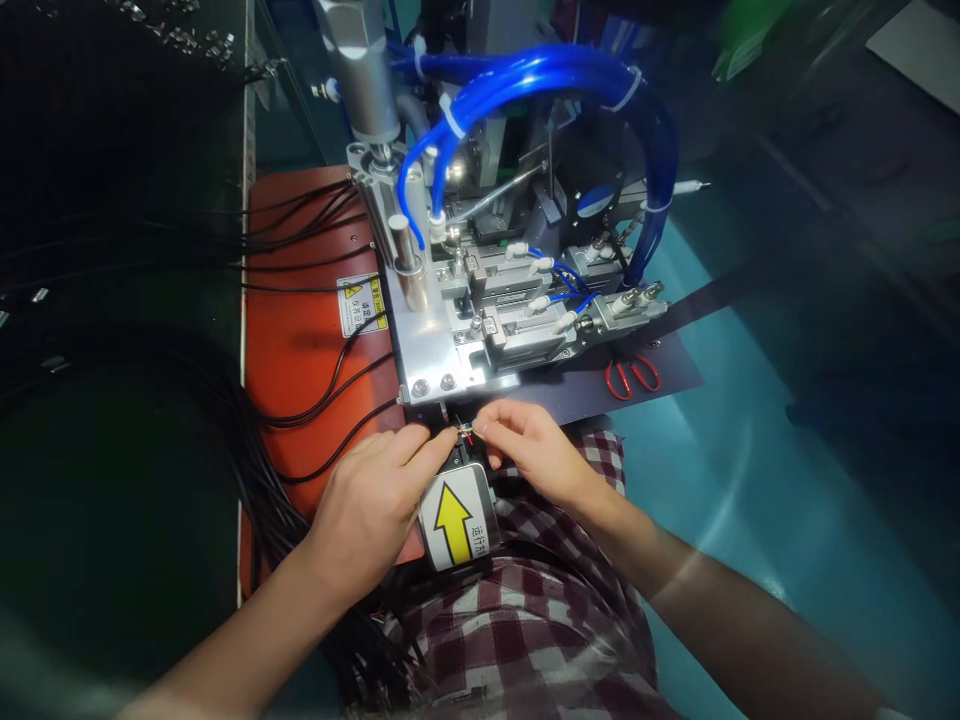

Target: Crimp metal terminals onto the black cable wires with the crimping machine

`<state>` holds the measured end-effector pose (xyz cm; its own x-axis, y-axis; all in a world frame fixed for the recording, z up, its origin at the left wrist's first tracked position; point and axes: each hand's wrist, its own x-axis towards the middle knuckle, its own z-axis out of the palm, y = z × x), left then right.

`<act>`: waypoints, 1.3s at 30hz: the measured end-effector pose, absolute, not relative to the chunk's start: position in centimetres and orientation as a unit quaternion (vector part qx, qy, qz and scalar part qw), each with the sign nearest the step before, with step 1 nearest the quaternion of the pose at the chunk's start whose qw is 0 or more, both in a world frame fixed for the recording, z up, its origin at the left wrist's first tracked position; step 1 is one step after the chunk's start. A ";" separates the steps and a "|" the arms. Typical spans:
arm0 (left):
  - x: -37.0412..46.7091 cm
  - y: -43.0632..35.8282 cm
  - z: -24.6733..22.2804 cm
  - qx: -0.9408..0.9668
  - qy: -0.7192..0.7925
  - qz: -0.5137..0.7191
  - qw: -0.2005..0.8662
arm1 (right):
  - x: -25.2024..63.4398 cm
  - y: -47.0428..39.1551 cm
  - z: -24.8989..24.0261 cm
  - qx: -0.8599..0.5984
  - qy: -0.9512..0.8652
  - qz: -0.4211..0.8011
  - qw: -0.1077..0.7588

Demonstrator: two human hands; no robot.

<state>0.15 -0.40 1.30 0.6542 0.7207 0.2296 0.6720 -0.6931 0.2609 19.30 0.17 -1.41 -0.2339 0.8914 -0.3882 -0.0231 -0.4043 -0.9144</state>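
Both hands work at the centre of the frame, over a set of thin coloured wires; a short red strand shows among them, the rest too small to tell apart. The left hand, left of centre, has thumb and index finger closed on the left end of the wires, other fingers curled under. The right hand, just right of centre, pinches the right end between thumb and index fingertip, remaining fingers bent. Fingertips of the two hands near each other, the exposed strands between. Directly below the wires: a small unit bearing a white label with a yellow arrow pointing toward the top of the frame, printed characters beside it. Above the hands, a machine with a bright metal plate, an upright metal cylinder at upper centre-left, and thick blue tubes arching across upper centre, bound by white ties. Left of the machine, an orange-red surface carries a warning label and is crossed by black cables, which run bundled down the left of the frame. Right of centre, a tool with red looped handles lies on a dark sheet; its far end is hidden. Checked cloth fills bottom centre. Blue-green floor to the right; upper-right corner dim and blurred.
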 end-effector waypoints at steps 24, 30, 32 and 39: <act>0.3 -0.2 1.2 0.909 0.374 0.178 0.054 | 18.5 -0.9 -0.9 -0.583 -0.620 0.378 0.365; 0.3 -0.3 1.3 0.911 0.372 0.172 0.048 | 18.1 -1.1 -0.7 -0.571 -0.654 0.338 0.363; 0.3 -0.2 1.3 0.910 0.373 0.174 0.047 | 18.1 -1.1 -0.8 -0.572 -0.653 0.339 0.362; 0.2 -0.3 1.2 0.914 0.372 0.158 0.045 | 17.9 -1.1 -1.2 -0.602 -0.547 0.455 0.362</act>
<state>0.24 -0.28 1.17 0.6736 0.6937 0.2550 0.6650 -0.7194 0.2003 17.91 -1.07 -1.20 -0.0128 0.9884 -0.1512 0.3294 -0.1386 -0.9340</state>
